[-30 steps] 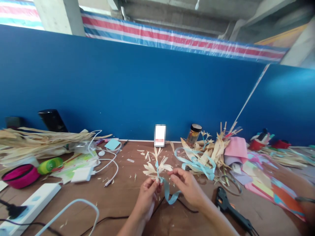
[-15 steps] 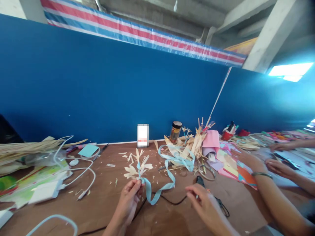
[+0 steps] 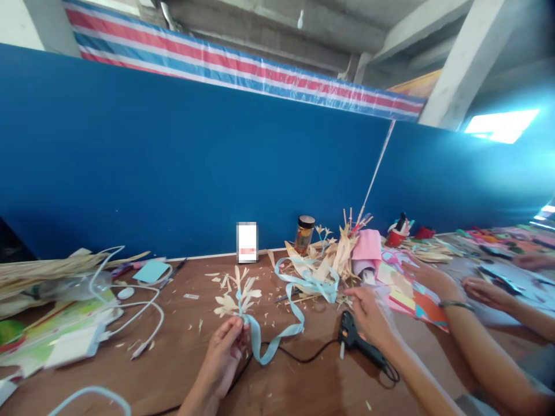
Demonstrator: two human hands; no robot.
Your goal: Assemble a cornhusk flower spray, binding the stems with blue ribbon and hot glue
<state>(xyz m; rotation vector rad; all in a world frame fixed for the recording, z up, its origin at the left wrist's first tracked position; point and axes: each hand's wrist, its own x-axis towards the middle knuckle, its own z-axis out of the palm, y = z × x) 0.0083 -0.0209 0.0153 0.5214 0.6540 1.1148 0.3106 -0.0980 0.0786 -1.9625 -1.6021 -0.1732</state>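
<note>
Pale husk flower [image 3: 239,294] points up from the left hand [image 3: 225,346], over the brown surface [image 3: 173,358]. That hand's fingers pinch its stem [image 3: 240,310] tight. A blue ribbon [image 3: 256,341] curls from there to the pile of dry leaves [image 3: 342,253]. The right hand [image 3: 370,315] reaches out near the black glue gun [image 3: 350,334]. Its fingers are partly bent, and I cannot tell if they hold anything.

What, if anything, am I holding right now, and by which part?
Your left hand pinches the flower near the bottom of its stem, where the blue ribbon trails off. Whether your right hand holds anything cannot be told.
</note>
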